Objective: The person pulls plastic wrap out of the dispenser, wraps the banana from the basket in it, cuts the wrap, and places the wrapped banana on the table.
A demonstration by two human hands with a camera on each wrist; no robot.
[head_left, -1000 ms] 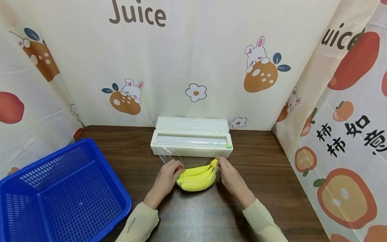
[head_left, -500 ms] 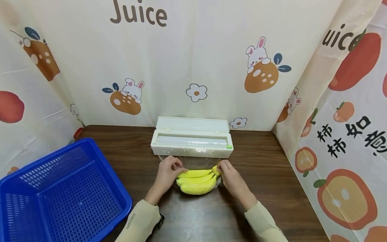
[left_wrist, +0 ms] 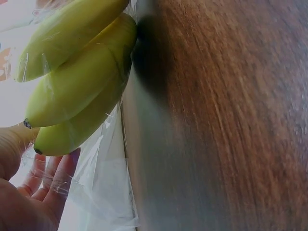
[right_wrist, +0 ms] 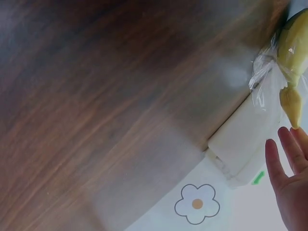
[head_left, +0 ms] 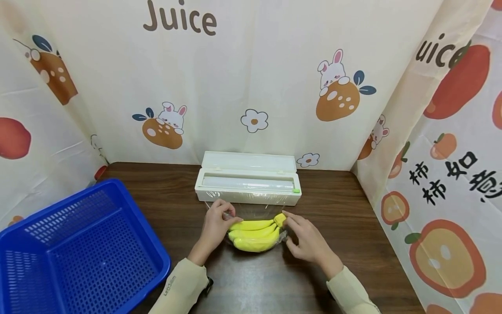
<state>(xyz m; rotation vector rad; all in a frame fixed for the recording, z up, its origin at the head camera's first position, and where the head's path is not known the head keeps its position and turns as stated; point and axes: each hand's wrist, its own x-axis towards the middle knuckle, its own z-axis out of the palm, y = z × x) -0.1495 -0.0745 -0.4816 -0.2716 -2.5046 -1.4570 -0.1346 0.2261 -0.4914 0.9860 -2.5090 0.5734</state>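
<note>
A yellow bunch of bananas [head_left: 255,235], partly covered in clear cling film [left_wrist: 103,183], lies at the middle of the table, stem to the right. My left hand [head_left: 215,224] holds its left end, thumb at the tips and fingers behind, with film over the fingers in the left wrist view. My right hand [head_left: 310,240] has its fingers extended and spread beside the stem, fingertips at or close to it; the right wrist view shows nothing gripped. Behind the bananas, film stretches to a white cling film dispenser [head_left: 247,196] with its lid raised and a roll inside.
A big blue plastic basket [head_left: 161,244] stands at the left of the brown wooden table [head_left: 364,261]. Printed curtains [head_left: 219,87] enclose the back and both sides. The dispenser stands near the table's back edge, with a green cutter slider [head_left: 296,190] at its right end.
The bananas have shifted slightly toward me and lie flatter. My right hand has let go at the stem end, spread its fingers and moved a little right. The left hand stays at the tips.
</note>
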